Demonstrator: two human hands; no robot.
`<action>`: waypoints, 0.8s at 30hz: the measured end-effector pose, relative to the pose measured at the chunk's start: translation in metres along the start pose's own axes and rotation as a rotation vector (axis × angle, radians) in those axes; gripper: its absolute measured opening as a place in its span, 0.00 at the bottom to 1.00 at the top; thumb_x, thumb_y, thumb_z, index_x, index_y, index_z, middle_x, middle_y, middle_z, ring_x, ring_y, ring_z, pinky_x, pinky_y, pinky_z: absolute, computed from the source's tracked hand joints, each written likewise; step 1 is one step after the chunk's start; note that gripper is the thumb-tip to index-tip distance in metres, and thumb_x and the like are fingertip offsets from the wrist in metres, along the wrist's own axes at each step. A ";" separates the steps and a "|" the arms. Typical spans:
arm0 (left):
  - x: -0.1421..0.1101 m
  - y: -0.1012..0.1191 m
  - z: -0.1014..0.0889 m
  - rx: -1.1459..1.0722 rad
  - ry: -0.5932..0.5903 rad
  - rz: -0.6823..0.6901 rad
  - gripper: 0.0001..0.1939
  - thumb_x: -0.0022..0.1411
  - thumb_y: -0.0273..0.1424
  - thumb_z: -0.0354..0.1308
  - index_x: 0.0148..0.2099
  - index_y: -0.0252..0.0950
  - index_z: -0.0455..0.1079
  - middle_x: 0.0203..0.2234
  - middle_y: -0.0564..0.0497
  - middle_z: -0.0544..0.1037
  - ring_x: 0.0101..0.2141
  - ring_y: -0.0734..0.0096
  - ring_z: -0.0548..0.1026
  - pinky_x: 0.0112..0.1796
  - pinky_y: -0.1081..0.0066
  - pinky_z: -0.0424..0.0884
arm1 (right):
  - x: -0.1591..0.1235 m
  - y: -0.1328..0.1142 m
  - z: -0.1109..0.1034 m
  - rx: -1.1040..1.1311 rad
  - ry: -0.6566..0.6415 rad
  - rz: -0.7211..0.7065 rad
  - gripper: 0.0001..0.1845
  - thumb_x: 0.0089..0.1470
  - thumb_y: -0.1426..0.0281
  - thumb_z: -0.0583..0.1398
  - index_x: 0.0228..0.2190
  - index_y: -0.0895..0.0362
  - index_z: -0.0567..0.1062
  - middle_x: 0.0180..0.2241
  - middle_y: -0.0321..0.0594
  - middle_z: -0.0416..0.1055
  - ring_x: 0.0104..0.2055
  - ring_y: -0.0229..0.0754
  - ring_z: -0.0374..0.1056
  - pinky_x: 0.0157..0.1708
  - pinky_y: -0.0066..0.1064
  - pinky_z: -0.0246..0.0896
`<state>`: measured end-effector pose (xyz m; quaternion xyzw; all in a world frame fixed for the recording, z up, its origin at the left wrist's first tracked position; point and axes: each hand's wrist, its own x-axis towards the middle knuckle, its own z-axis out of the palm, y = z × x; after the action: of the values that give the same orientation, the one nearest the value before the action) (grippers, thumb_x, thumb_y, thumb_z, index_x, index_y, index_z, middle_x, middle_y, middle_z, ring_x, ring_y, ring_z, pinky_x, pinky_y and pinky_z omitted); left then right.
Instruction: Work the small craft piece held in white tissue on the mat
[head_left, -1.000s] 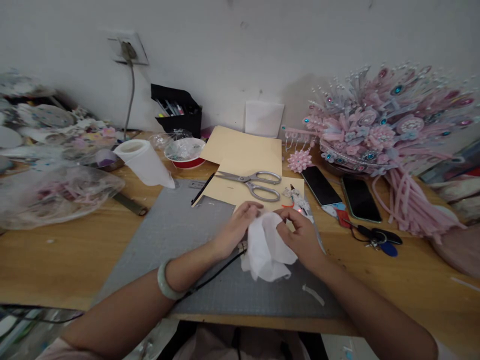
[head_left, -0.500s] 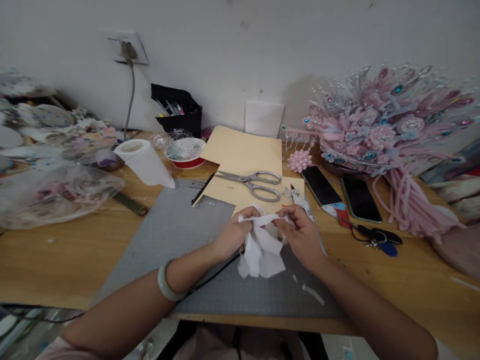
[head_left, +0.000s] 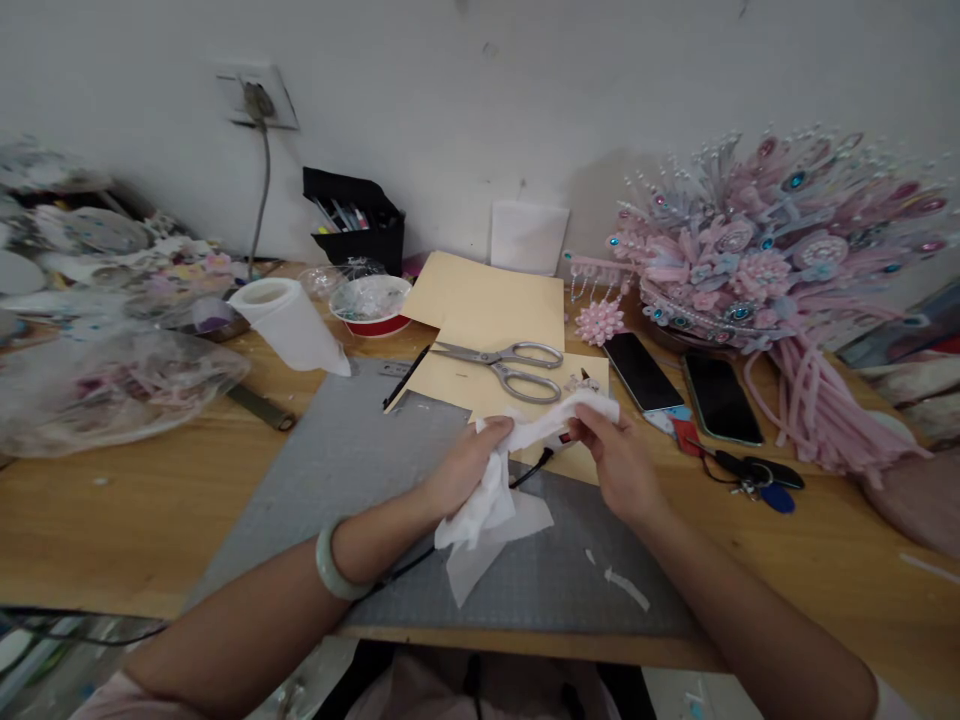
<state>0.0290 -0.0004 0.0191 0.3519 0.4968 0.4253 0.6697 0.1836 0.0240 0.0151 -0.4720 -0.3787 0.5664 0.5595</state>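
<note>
A soft white sheet, like tissue or thin fabric [head_left: 491, 505], is stretched between my two hands above the grey cutting mat [head_left: 322, 490]. My left hand [head_left: 474, 462] is closed on its bunched part, and loose flaps hang below. My right hand [head_left: 615, 455] pinches the twisted far end, pulled out to the right. Just beyond lie metal scissors [head_left: 499, 362] on sheets of tan card [head_left: 502, 300]. Under the sheet runs a black cord [head_left: 531, 468] leading to a small device with a red switch, partly hidden by my right hand.
A white roll [head_left: 289, 325], a red-rimmed bowl [head_left: 371, 305] and a black pen holder [head_left: 356, 225] stand at the back left. To the right are two phones [head_left: 643, 372], keys [head_left: 754, 478] and a large pink beaded flower piece [head_left: 735, 250]. Plastic bags [head_left: 112, 390] lie left.
My right hand has drawn away to the right, stretching the top strip longer. The hanging part has shifted left with my left hand, uncovering the cord.
</note>
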 end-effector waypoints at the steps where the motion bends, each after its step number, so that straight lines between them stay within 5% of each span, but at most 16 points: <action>1: -0.001 0.000 0.000 0.007 -0.019 0.023 0.12 0.50 0.40 0.50 0.25 0.35 0.62 0.11 0.57 0.62 0.12 0.79 0.59 0.17 0.77 0.56 | 0.000 -0.001 0.000 0.041 0.026 0.012 0.07 0.37 0.68 0.60 0.23 0.58 0.69 0.20 0.31 0.64 0.21 0.31 0.58 0.25 0.25 0.56; 7: -0.007 0.004 0.003 0.135 -0.111 0.152 0.10 0.46 0.36 0.56 0.24 0.34 0.63 0.13 0.58 0.61 0.16 0.80 0.59 0.19 0.79 0.54 | 0.000 -0.002 0.001 0.156 0.005 0.073 0.06 0.37 0.70 0.60 0.21 0.59 0.68 0.18 0.30 0.61 0.19 0.29 0.56 0.21 0.22 0.54; 13: -0.001 -0.001 0.001 0.140 -0.004 0.169 0.05 0.47 0.31 0.53 0.29 0.35 0.63 0.18 0.56 0.66 0.19 0.78 0.63 0.23 0.77 0.59 | 0.000 0.003 0.000 0.117 -0.004 0.032 0.05 0.39 0.72 0.59 0.23 0.58 0.66 0.21 0.30 0.60 0.21 0.30 0.56 0.22 0.23 0.54; 18: 0.005 -0.001 0.000 0.032 0.047 0.140 0.05 0.45 0.25 0.48 0.27 0.35 0.63 0.23 0.51 0.72 0.25 0.71 0.69 0.28 0.73 0.63 | -0.006 0.004 0.000 -0.118 -0.088 -0.081 0.04 0.42 0.70 0.56 0.24 0.57 0.65 0.21 0.30 0.59 0.22 0.31 0.55 0.25 0.24 0.53; 24: 0.009 -0.003 -0.001 -0.106 0.118 0.117 0.04 0.45 0.26 0.47 0.27 0.37 0.56 0.14 0.56 0.67 0.16 0.75 0.64 0.17 0.77 0.57 | -0.016 0.006 0.000 -0.478 -0.219 -0.273 0.06 0.45 0.67 0.55 0.26 0.58 0.66 0.22 0.33 0.62 0.24 0.34 0.56 0.26 0.25 0.54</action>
<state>0.0299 0.0064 0.0132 0.3186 0.4909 0.5095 0.6308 0.1809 0.0078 0.0114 -0.4711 -0.6195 0.4282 0.4592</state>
